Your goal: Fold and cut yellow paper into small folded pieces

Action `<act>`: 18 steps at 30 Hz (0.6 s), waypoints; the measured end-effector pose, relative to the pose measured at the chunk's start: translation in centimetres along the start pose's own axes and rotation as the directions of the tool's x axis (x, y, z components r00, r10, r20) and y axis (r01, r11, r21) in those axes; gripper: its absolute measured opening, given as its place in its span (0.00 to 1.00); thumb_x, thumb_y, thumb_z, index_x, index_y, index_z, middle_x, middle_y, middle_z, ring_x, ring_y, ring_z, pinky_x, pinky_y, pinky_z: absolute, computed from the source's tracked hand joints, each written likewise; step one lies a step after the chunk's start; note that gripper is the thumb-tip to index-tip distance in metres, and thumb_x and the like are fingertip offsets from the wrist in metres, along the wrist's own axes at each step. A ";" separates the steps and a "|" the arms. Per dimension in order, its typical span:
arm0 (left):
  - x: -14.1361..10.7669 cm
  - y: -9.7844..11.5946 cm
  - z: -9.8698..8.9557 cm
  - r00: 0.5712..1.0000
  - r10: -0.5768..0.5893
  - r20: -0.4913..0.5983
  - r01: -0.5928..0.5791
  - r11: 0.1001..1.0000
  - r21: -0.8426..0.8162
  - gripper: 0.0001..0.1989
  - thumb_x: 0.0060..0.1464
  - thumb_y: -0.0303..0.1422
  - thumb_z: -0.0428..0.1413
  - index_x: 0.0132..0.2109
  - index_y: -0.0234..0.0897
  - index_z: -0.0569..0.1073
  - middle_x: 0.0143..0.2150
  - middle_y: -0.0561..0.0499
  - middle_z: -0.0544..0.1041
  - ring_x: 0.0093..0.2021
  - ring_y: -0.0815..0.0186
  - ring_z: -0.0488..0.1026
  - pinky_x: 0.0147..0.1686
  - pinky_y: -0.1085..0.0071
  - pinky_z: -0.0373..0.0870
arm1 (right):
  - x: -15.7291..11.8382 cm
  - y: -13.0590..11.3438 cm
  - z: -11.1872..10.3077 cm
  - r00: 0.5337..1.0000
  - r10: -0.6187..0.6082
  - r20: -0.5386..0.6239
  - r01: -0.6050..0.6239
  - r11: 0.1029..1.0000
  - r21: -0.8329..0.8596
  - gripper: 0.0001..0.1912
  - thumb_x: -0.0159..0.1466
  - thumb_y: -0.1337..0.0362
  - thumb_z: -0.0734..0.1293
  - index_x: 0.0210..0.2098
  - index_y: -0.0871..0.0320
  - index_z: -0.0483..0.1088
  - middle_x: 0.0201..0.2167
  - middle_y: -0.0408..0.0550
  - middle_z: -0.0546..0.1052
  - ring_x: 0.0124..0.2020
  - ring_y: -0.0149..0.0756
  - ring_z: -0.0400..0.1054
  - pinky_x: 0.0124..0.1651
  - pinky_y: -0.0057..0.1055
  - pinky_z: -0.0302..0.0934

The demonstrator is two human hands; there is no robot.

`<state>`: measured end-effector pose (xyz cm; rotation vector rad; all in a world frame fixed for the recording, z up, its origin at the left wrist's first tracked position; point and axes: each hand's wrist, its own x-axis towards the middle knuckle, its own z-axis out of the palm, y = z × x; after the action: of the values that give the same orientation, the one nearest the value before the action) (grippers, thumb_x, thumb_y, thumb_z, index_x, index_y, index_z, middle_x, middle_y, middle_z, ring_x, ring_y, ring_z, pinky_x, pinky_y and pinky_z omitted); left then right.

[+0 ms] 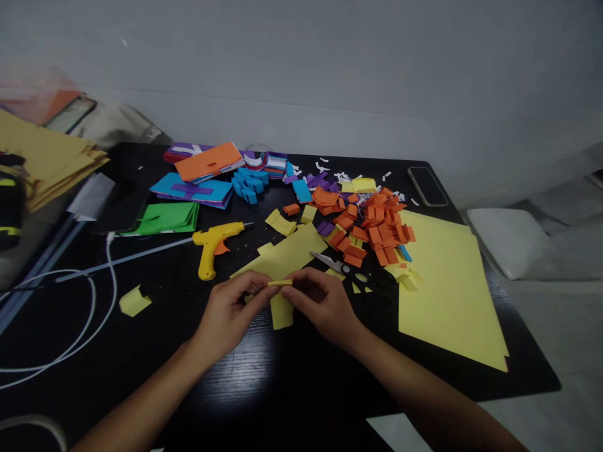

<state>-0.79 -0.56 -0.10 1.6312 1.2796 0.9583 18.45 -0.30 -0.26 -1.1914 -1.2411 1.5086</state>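
Between the fingertips of both hands is a small yellow paper piece (281, 307), its top edge folded over and a flap hanging down. My left hand (238, 307) pinches the fold from the left, and my right hand (323, 301) pinches it from the right. Behind the hands lies a yellow paper strip (296, 248). Scissors (332, 262) with dark handles rest just beyond my right hand. To the left of them, beyond my left hand, a yellow glue gun (214, 245) lies on its side.
Orange folded paper pieces (384, 226) are heaped right of centre on the black table (320, 389). Large yellow sheets (447, 295) lie at right, a phone (427, 186) behind them. Coloured paper stacks (193, 188) stand at back left. A white cable (113, 276) loops at left.
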 end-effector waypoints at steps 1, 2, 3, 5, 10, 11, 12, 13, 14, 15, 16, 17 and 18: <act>0.0 0.0 0.0 1.000 0.008 -0.001 -0.008 1.000 0.014 0.08 0.62 0.37 0.61 0.37 0.37 0.79 0.28 0.53 0.78 0.28 0.67 0.74 0.31 0.73 0.71 | 0.0 0.0 0.0 1.000 -0.010 -0.002 0.010 1.000 -0.010 0.13 0.60 0.53 0.76 0.36 0.56 0.78 0.32 0.46 0.81 0.34 0.37 0.75 0.38 0.31 0.70; 0.0 0.0 0.0 1.000 0.016 -0.002 -0.016 1.000 0.026 0.08 0.62 0.37 0.61 0.37 0.37 0.79 0.29 0.53 0.78 0.28 0.67 0.74 0.31 0.74 0.71 | 0.1 -0.1 -0.1 1.000 -0.022 -0.011 0.022 0.999 -0.027 0.13 0.61 0.53 0.75 0.35 0.56 0.78 0.31 0.46 0.81 0.33 0.37 0.75 0.37 0.31 0.70; -0.1 0.0 -0.1 1.000 0.021 -0.004 -0.021 0.999 0.034 0.08 0.62 0.36 0.61 0.37 0.37 0.79 0.29 0.53 0.78 0.28 0.68 0.74 0.30 0.74 0.71 | 0.1 -0.1 -0.1 0.999 -0.032 -0.021 0.031 0.998 -0.052 0.13 0.61 0.53 0.75 0.35 0.56 0.79 0.31 0.46 0.81 0.33 0.37 0.75 0.36 0.31 0.69; -0.1 0.0 -0.1 1.000 0.025 -0.008 -0.024 0.999 0.033 0.07 0.61 0.36 0.62 0.37 0.37 0.79 0.29 0.53 0.78 0.28 0.68 0.74 0.30 0.74 0.70 | 0.1 0.0 -0.1 0.998 -0.050 -0.036 0.046 0.994 -0.098 0.13 0.62 0.52 0.74 0.34 0.56 0.79 0.30 0.46 0.82 0.31 0.37 0.74 0.35 0.31 0.68; -0.1 0.0 0.2 1.000 -0.018 -0.007 0.018 1.000 -0.008 0.06 0.59 0.36 0.63 0.39 0.38 0.79 0.31 0.53 0.79 0.30 0.67 0.75 0.32 0.73 0.72 | -0.1 0.1 0.0 0.993 -0.098 -0.070 0.087 0.984 -0.154 0.11 0.63 0.53 0.74 0.34 0.55 0.80 0.30 0.45 0.82 0.31 0.37 0.75 0.34 0.30 0.68; -0.1 0.0 0.3 1.000 -0.031 -0.007 0.030 0.999 -0.025 0.06 0.59 0.36 0.63 0.39 0.38 0.79 0.31 0.53 0.79 0.30 0.67 0.75 0.32 0.74 0.72 | -0.1 0.2 0.0 0.991 -0.102 -0.081 0.088 0.983 -0.160 0.11 0.63 0.53 0.74 0.34 0.55 0.80 0.29 0.45 0.82 0.30 0.37 0.75 0.34 0.30 0.68; -0.2 0.0 0.4 0.999 -0.044 -0.006 0.043 0.998 -0.050 0.06 0.59 0.35 0.63 0.40 0.38 0.79 0.31 0.53 0.79 0.31 0.67 0.75 0.32 0.74 0.72 | -0.1 0.2 0.0 0.990 -0.101 -0.093 0.085 0.983 -0.164 0.11 0.63 0.53 0.74 0.34 0.55 0.80 0.29 0.45 0.82 0.30 0.37 0.75 0.34 0.30 0.67; -0.2 0.0 0.6 0.998 -0.057 0.000 0.057 0.995 -0.083 0.06 0.58 0.35 0.64 0.42 0.39 0.78 0.31 0.54 0.79 0.31 0.68 0.75 0.32 0.74 0.73 | -0.1 0.2 0.0 0.989 -0.099 -0.106 0.080 0.983 -0.167 0.12 0.62 0.53 0.74 0.33 0.55 0.80 0.29 0.45 0.82 0.30 0.37 0.75 0.33 0.30 0.67; -0.2 0.1 0.7 0.998 -0.069 0.006 0.069 0.991 -0.116 0.07 0.58 0.35 0.64 0.43 0.39 0.78 0.31 0.54 0.79 0.31 0.68 0.76 0.32 0.74 0.73 | -0.1 0.2 0.0 0.989 -0.094 -0.118 0.074 0.983 -0.168 0.12 0.62 0.53 0.74 0.33 0.55 0.80 0.28 0.46 0.82 0.30 0.37 0.74 0.33 0.30 0.67; -0.2 0.1 0.8 0.997 -0.077 0.014 0.079 0.987 -0.144 0.08 0.57 0.34 0.65 0.43 0.39 0.77 0.31 0.55 0.79 0.31 0.68 0.76 0.32 0.74 0.73 | -0.1 0.2 0.0 0.988 -0.092 -0.127 0.070 0.983 -0.168 0.12 0.62 0.53 0.74 0.33 0.56 0.80 0.28 0.46 0.82 0.30 0.37 0.74 0.33 0.30 0.67; -0.2 0.1 0.8 0.996 -0.086 0.020 0.088 0.982 -0.165 0.08 0.57 0.34 0.65 0.43 0.40 0.77 0.31 0.55 0.79 0.31 0.68 0.76 0.33 0.75 0.73 | -0.1 0.2 0.0 0.987 -0.093 -0.134 0.070 0.983 -0.168 0.12 0.62 0.53 0.75 0.33 0.56 0.80 0.28 0.46 0.82 0.30 0.37 0.74 0.34 0.30 0.68; -0.2 0.2 0.9 0.995 -0.095 0.020 0.097 0.979 -0.182 0.08 0.57 0.34 0.65 0.43 0.39 0.77 0.31 0.55 0.79 0.31 0.68 0.77 0.33 0.75 0.74 | 0.0 0.2 0.0 0.986 -0.094 -0.138 0.071 0.984 -0.165 0.11 0.62 0.54 0.75 0.32 0.56 0.80 0.28 0.46 0.82 0.30 0.37 0.74 0.34 0.31 0.68; -0.2 0.2 0.9 0.995 -0.103 0.019 0.105 0.975 -0.194 0.07 0.57 0.33 0.65 0.42 0.39 0.77 0.31 0.55 0.80 0.30 0.68 0.77 0.33 0.74 0.74 | 0.0 0.2 0.0 0.986 -0.095 -0.138 0.072 0.985 -0.159 0.11 0.62 0.54 0.75 0.32 0.56 0.80 0.28 0.46 0.82 0.30 0.37 0.74 0.34 0.31 0.68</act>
<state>0.07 -0.92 -0.25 1.4030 1.2127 0.9790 18.45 -0.33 -0.42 -1.3078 -1.3106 1.2602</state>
